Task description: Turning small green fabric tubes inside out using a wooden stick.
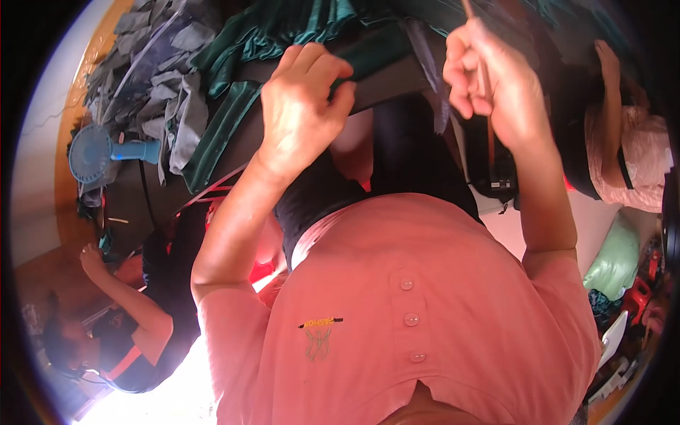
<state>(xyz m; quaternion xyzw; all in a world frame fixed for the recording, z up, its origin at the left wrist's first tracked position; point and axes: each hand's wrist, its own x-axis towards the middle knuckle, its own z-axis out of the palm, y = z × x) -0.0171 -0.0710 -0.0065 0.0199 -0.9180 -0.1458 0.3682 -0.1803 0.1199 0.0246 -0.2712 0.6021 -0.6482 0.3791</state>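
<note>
My left hand [308, 106] is over the near edge of the dark work table, with its fingers curled at a strip of dark green velvet cloth [382, 55]. A small gap shows between thumb and forefinger; the other fingertips are hidden. To the right and raised, my right hand [496, 81] is closed round a thin brown stick [468, 8], whose upper end points away from me. More green velvet [301, 25] lies gathered beyond my left hand, and another green strip [223, 134] hangs toward the table's near left edge.
Grey cloth pieces [170, 78] are heaped at the far left, near a small blue fan [92, 154]. A co-worker [127, 326] sits at lower left; another [630, 149] is at the right. A pale green bag [615, 258] stands at the right.
</note>
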